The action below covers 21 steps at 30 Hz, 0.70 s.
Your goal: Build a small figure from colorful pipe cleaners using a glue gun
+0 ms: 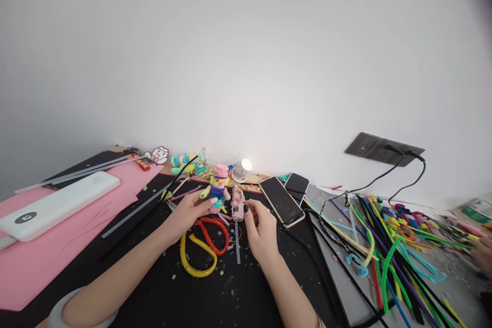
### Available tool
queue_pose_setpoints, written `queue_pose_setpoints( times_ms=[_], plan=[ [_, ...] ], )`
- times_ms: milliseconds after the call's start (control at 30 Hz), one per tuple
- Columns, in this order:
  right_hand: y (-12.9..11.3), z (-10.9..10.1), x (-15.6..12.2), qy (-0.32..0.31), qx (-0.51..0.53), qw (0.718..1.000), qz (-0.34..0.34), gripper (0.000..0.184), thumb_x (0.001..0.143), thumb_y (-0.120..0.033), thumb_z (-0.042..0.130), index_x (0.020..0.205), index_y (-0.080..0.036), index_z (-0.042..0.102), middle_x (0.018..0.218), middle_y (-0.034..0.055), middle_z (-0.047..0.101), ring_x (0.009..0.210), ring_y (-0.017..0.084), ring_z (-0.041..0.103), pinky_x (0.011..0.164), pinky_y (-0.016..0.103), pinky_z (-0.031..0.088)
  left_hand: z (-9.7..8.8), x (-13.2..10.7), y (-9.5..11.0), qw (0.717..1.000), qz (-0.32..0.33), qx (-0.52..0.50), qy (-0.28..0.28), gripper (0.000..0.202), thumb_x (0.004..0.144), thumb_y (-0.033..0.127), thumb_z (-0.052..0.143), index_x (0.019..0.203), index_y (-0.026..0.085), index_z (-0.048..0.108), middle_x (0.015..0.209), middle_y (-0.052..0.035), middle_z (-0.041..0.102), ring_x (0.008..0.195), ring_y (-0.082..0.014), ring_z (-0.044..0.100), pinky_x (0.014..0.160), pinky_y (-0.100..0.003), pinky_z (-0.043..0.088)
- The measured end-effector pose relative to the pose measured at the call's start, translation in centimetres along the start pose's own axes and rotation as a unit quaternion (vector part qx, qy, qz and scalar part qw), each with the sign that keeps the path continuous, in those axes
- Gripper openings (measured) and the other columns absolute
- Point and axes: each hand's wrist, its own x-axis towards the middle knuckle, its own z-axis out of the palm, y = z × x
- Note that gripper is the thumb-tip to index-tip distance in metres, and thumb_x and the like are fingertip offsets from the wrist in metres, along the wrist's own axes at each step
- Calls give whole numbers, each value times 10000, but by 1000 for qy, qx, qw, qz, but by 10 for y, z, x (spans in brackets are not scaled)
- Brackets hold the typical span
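My left hand [196,210] is closed on a small pipe-cleaner doll [217,190], held upright. The doll has a pink top, a yellow head, a blue-and-purple body and stubby arms. Close to its right, a pink hot glue gun [237,205] is gripped by the fingertips of my right hand [261,225]. A translucent glue stick [237,246] sticks out of the gun toward me. Below the doll, on the black mat [246,297], lie scissors with one red handle [219,236] and one yellow handle [198,266]; their blades are hidden.
Two phones [282,202] lie to the right. Farther right, a grey board [326,261] carries many coloured pipe cleaners [388,266], near another person's hand [482,253]. At left, a white device [61,205] rests on pink sheets [38,277]. Cables run from a wall socket [384,148].
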Motion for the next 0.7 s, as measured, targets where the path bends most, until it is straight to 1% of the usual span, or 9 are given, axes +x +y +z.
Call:
queue_pose_setpoints(
  times_ms=[133,267,367,467,533,633,700],
  plan=[
    [4,-1,2,8,-19,999,32,265,954,-290,401,926,-162,631,755,45,648,653,181,581,626,271,416,-9,6,-3,998,-11,-13,54,480,770,527,709,1089,170,667,1121,-94,730,1058,-254,676,999,-424,512],
    [6,0,4,0,-16,999,39,307,966,-313,364,820,-180,599,710,27,606,639,178,555,618,268,379,-12,9,-1,996,6,22,87,542,712,569,726,1069,164,682,1076,-109,743,1042,-291,683,971,-452,519],
    [7,1,4,-3,-24,999,38,333,968,-320,346,737,-190,547,670,17,568,601,169,518,598,269,347,-14,11,1,992,45,75,86,526,708,546,729,1086,183,686,1112,-103,739,1074,-310,668,1003,-471,486],
    [7,1,4,-4,-31,999,37,347,967,-324,342,692,-195,511,647,13,550,584,163,503,584,269,325,-17,14,1,986,78,117,85,525,697,518,736,1107,194,677,1169,-101,722,1122,-317,646,1027,-472,465],
    [7,1,4,-4,-32,999,35,353,966,-326,341,676,-197,497,630,7,534,574,159,496,577,268,314,-20,18,-2,983,86,138,86,543,695,501,735,1132,186,664,1187,-112,714,1133,-320,642,1026,-476,468],
    [8,2,4,-1,-32,999,32,362,966,-327,336,661,-199,483,607,-4,508,559,152,486,567,266,304,-27,24,-9,976,98,167,97,550,692,473,731,1138,160,660,1147,-136,725,1100,-329,658,1009,-499,479],
    [8,2,4,-1,-31,999,33,362,966,-329,337,664,-198,488,600,-6,505,554,151,485,560,264,300,-31,28,-13,973,113,177,100,556,702,442,722,1168,150,645,1157,-141,719,1102,-321,659,1014,-494,478]
  ],
)
